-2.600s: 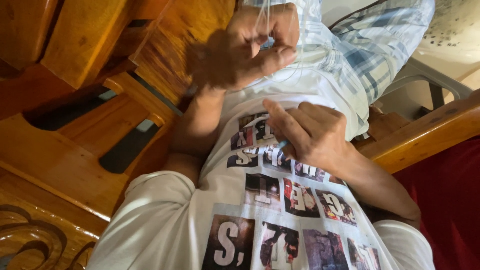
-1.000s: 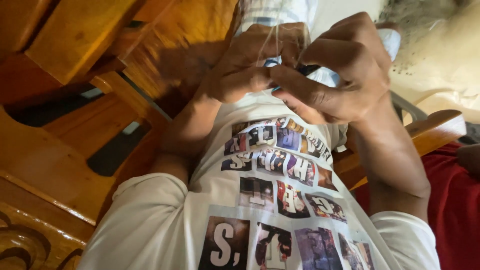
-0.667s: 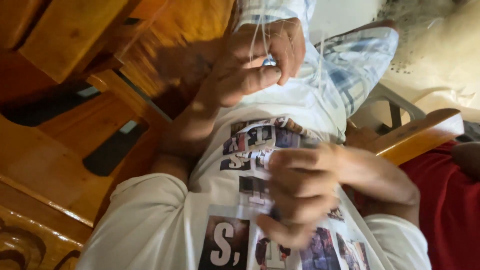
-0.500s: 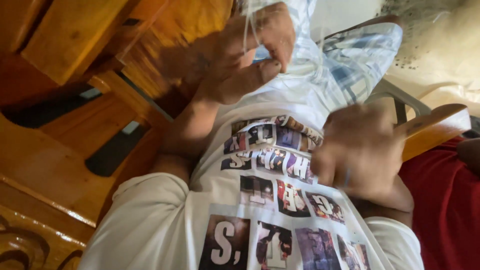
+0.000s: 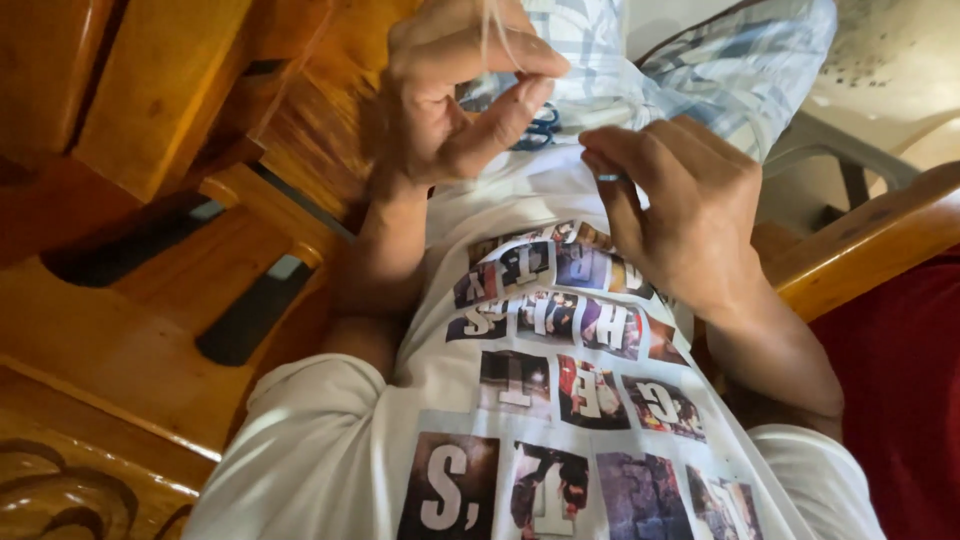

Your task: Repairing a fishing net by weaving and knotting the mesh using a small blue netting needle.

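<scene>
Left hand (image 5: 455, 95) at 12 o'clock of the frame, thumb and forefinger pinched shut on a bundle of pale thin strands (image 5: 492, 30) that rise straight up and leave the top edge; the other fingers curl in narrow below. Right hand (image 5: 680, 215) at 2 o'clock from frame centre, just beside the left, fingers bent and close together over the lap; a ring shows on one finger, but whether the fingertips grip a strand I cannot tell. Both hands sit above a white printed shirt (image 5: 540, 400) and pale checked shorts (image 5: 700, 70), with a wooden chair arm (image 5: 860, 250) at 3 o'clock. Risk, as judged: the strands are fine and held only by a fingertip pinch, so a small slip or uneven pull could let some slide free or tangle. A dark blue shape (image 5: 540, 128) between the hands is half covered and not identifiable. Upper ends of the strands are cut off; their material is unclear
</scene>
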